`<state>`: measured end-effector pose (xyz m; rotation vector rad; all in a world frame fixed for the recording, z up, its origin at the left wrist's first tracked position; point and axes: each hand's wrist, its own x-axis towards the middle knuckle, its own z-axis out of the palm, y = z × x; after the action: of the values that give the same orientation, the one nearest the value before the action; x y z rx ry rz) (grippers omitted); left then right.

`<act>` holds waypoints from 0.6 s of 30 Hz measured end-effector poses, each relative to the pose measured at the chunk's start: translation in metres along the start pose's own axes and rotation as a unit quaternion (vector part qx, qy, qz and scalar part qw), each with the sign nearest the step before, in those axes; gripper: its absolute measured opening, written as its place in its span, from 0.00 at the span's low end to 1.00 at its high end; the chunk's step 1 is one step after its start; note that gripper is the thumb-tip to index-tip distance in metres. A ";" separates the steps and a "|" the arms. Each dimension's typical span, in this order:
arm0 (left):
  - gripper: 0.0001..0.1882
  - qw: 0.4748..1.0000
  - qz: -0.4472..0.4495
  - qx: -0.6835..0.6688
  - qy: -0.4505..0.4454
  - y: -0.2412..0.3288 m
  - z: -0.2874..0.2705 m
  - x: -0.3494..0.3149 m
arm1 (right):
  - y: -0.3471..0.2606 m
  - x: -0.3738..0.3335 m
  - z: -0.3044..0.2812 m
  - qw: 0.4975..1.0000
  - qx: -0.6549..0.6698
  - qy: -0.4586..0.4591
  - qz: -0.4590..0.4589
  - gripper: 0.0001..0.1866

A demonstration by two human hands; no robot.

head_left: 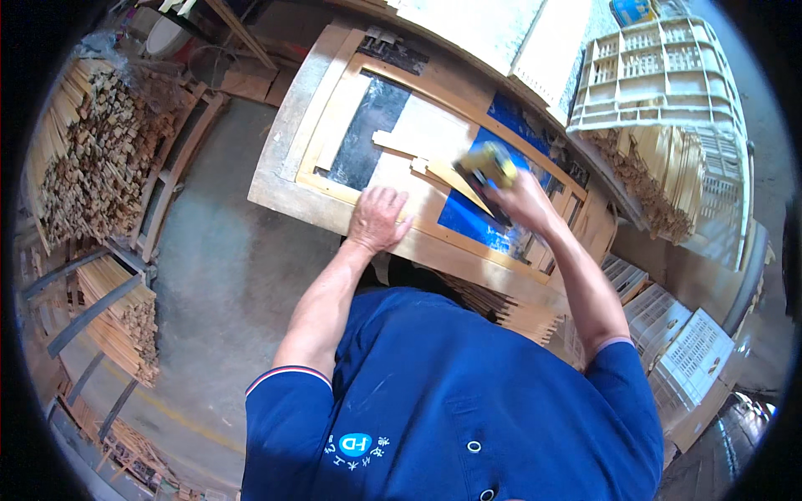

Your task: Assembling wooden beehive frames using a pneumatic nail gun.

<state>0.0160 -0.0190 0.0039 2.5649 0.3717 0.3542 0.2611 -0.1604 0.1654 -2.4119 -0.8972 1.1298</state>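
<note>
A yellow-and-black tool point(491, 165), blurred by motion and looking like a nail gun, is gripped in my right hand point(526, 202). Its long black part slants down over the pale wooden strips point(397, 144), which lie across the middle of a board. My left hand point(380, 219) rests on the near rail of a wooden frame point(476, 246), fingers slightly bent and thumb out to the side, with nothing visible in it. The frame surrounds blue, black and pale surfaces on the workbench point(276, 179). The blurred tool hides whatever its tip touches.
A white plastic crate point(647, 113) with bundled wood strips point(668, 171) stands beyond the bench at right. More strip bundles point(92, 154) sit on racks at left. Notched wood pieces point(526, 317) lie under the bench's near edge. White baskets point(656, 321) are at lower right.
</note>
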 end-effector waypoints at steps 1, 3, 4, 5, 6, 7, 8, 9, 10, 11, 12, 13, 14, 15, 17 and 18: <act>0.21 1.000 0.009 -0.013 0.014 -0.017 -0.003 0.001 | -0.022 0.038 0.000 0.999 -0.037 -0.015 0.004 0.19; 0.20 1.000 0.003 -0.001 0.001 -0.026 -0.007 -0.001 | -0.072 0.102 0.006 0.997 -0.014 0.027 -0.076 0.18; 0.20 1.000 0.019 -0.002 -0.003 -0.021 -0.011 0.001 | -0.090 0.133 0.005 0.998 -0.015 0.014 -0.053 0.23; 0.20 1.000 0.018 -0.007 0.001 -0.022 -0.011 0.001 | -0.102 0.161 0.009 0.997 -0.010 0.029 -0.078 0.23; 0.20 1.000 -0.001 -0.008 -0.004 -0.023 -0.011 0.003 | -0.116 0.185 0.010 0.998 -0.017 0.016 -0.064 0.24; 0.21 1.000 -0.018 -0.012 -0.012 -0.022 -0.011 0.002 | -0.122 0.206 0.011 0.997 -0.023 0.025 -0.074 0.22; 0.21 1.000 -0.020 -0.017 -0.008 -0.021 -0.010 0.003 | -0.125 0.221 0.012 0.995 -0.029 0.034 -0.085 0.21; 0.20 0.999 -0.017 -0.029 0.009 -0.021 -0.010 0.003 | -0.126 0.233 0.014 0.995 -0.036 0.032 -0.084 0.21; 0.20 0.999 -0.012 -0.040 0.026 -0.022 -0.011 0.004 | -0.126 0.242 0.015 0.997 -0.018 0.013 -0.070 0.20; 0.19 0.999 -0.013 -0.043 0.026 -0.022 -0.011 0.005 | -0.124 0.251 0.013 0.999 0.001 -0.004 -0.054 0.19; 0.19 0.998 -0.018 -0.047 0.028 -0.023 -0.011 0.003 | -0.130 0.252 0.014 0.998 -0.004 -0.009 -0.054 0.19; 0.18 0.998 -0.017 -0.052 0.025 -0.024 -0.012 0.002 | -0.134 0.250 0.013 0.998 -0.002 -0.022 -0.058 0.18; 0.18 0.998 -0.016 -0.057 0.021 -0.024 -0.012 0.001 | -0.137 0.249 0.012 0.998 0.002 -0.035 -0.061 0.18; 0.17 0.998 -0.018 -0.054 0.010 -0.024 -0.013 0.002 | -0.137 0.248 0.010 0.998 -0.002 -0.036 -0.060 0.18; 0.17 0.998 -0.017 -0.059 0.012 -0.024 -0.011 0.004 | -0.137 0.247 0.007 0.998 0.004 -0.034 -0.050 0.17; 0.17 0.998 -0.014 -0.060 0.012 -0.024 -0.012 0.005 | -0.136 0.246 0.008 0.998 0.002 -0.034 -0.048 0.17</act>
<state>0.0122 0.0078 0.0019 2.4379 0.3827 0.3867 0.3201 0.1051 0.0927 -2.3116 -1.0201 1.1838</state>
